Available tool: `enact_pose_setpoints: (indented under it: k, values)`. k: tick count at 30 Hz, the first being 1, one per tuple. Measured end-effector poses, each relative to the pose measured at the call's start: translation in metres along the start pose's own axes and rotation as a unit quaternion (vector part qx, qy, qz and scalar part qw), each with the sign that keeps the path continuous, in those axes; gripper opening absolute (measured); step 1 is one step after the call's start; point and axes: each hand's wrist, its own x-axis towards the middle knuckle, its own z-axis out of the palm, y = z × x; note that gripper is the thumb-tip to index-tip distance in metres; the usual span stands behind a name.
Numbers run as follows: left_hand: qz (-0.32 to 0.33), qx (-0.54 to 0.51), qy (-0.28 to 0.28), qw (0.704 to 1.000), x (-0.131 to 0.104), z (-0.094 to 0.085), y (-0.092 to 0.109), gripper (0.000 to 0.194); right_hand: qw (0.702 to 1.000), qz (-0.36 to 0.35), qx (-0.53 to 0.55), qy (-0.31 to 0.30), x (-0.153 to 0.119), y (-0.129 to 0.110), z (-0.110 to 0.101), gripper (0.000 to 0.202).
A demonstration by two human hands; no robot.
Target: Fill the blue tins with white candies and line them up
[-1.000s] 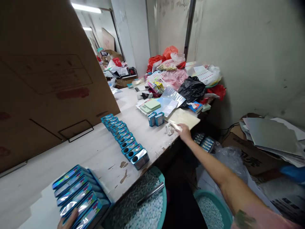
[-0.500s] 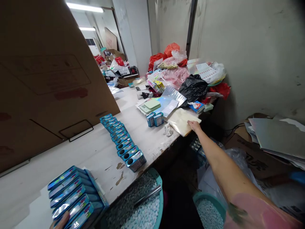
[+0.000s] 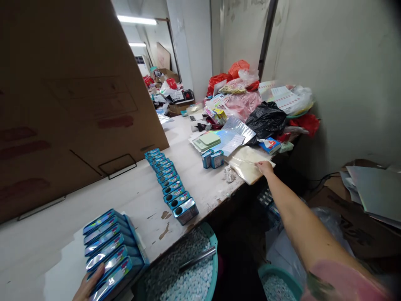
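My left hand (image 3: 89, 284) lies at the lower left, its visible fingers closed against the near tins in a row of blue tins (image 3: 108, 246). Part of that hand is cut off by the frame's edge. With my arm stretched far out, my right hand (image 3: 265, 167) pinches the near corner of a stack of cream, glossy plastic sheets or bags (image 3: 246, 163) at the table edge. A second row of blue tins with round openings (image 3: 173, 194) stands between my hands. Two more blue tins (image 3: 212, 159) are beside the stack.
A large cardboard box (image 3: 78, 104) stands at the left on the white table (image 3: 140, 200). Below the edge are a teal tub of pale pellets with a metal scoop (image 3: 197, 258) and another teal tub (image 3: 278, 284). A green scale (image 3: 206, 141) and piled bags (image 3: 241, 100) lie behind.
The view has shifted, so everything sits farther right in the picture. My right hand stays at the stack's corner, and more of my left hand shows against the tins.
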Motion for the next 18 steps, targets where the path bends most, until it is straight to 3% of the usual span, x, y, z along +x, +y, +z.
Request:
enact_pose_setpoints:
  k: [3,6,9,12,15,18]
  values:
    - [-0.033,-0.041,-0.004,0.999,-0.009,0.007,0.011,0.028,1.000,-0.021,-0.014,0.015,0.000,-0.012,-0.019,0.034]
    - [-0.017,-0.042,-0.003,0.999,-0.016,0.010,0.016,0.021,0.997,-0.072,-0.030,0.011,-0.008,-0.020,-0.029,0.030]
    - [0.003,-0.027,-0.017,0.999,-0.021,0.012,0.018,0.016,0.993,-0.108,-0.048,-0.024,-0.023,-0.020,-0.025,0.022]
    - [0.007,-0.026,-0.030,0.999,-0.025,0.013,0.019,0.024,0.988,-0.131,-0.058,-0.062,-0.038,-0.014,-0.016,0.038]
    - [0.001,-0.024,-0.006,1.000,-0.028,0.014,0.022,0.022,0.981,-0.168,-0.057,-0.081,-0.047,-0.010,-0.015,0.051]
    - [0.014,0.002,0.015,1.000,-0.031,0.016,0.025,0.014,0.979,-0.178,-0.061,-0.074,-0.048,-0.009,-0.023,0.033]
